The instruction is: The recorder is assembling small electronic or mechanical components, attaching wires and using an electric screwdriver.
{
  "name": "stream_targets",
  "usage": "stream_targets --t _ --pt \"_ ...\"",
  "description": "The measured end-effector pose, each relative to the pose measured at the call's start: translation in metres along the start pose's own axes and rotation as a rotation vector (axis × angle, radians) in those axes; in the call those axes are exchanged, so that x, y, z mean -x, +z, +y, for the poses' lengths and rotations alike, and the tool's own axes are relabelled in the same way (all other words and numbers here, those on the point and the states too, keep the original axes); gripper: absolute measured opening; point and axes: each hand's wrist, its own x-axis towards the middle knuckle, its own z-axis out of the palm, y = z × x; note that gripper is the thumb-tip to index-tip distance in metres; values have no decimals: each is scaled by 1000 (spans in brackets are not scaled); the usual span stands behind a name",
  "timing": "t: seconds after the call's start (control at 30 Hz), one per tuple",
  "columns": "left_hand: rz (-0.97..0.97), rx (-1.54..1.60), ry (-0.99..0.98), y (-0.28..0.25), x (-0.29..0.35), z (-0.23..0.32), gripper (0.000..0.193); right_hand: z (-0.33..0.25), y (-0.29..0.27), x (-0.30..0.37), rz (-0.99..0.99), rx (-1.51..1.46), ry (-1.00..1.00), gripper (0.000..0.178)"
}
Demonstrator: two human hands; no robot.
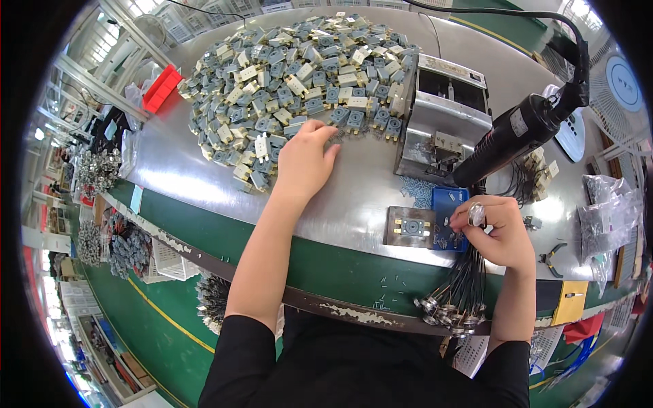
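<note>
My left hand (306,160) is at the near edge of a big heap of small grey-and-cream housings (299,75) with brass-coloured tabs. Its thumb stands apart from the bent fingers, and nothing shows between them. My right hand (500,228) is closed in a pinch over a blue tray (445,198) holding small metal bits. What the fingertips grip is too small to make out. A shiny round silver piece (476,214) sits against the fingers. Left of the tray, a grey housing (412,227) lies in a flat metal fixture (392,234).
Beyond the tray stands a steel machine (445,102), with a black corded power screwdriver (510,136) leaning beside it. Loose small screws (416,190) lie by its base. Wired metal discs (452,316) hang over the bench edge. Cutters (554,260) and plastic bags (605,214) are right.
</note>
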Motion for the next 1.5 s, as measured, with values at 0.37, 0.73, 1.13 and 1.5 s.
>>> stream_targets --t 0.37,0.73,1.13,1.5 --pt "32 -82 210 14 3 -5 14 -1 0 1 30 10 -23 16" --pt "-237 -53 235 -3 21 4 20 2 1 4 12 59 -32 17" --pt "-657 1424 -157 12 57 78 17 -4 36 -7 158 -90 55 31" --pt "-642 1295 -61 14 63 90 18 5 43 -6 172 -38 6 22"
